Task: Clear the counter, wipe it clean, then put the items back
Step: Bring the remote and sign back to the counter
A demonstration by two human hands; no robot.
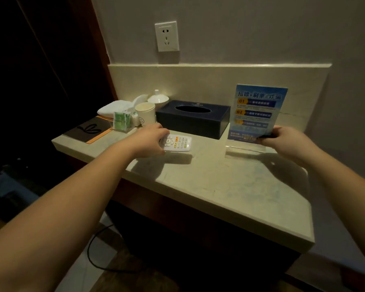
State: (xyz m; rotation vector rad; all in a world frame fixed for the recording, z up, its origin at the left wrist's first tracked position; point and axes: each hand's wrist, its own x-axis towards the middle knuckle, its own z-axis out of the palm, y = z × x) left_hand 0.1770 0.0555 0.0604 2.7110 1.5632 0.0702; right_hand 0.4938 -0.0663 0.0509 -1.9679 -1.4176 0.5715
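My left hand (149,140) gripped the white remote (177,143) while my right hand (282,142) pinched the blue sign (259,110), tissue box (193,118) between them.

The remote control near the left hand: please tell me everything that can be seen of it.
The remote control is a small white, plastic-looking slab with rows of small coloured buttons and a round button pad at its left end. It lies face up, lengthwise left to right, just in front of the dark tissue box. The left hand grips its left end. Whether it rests on the counter or is slightly lifted is unclear.
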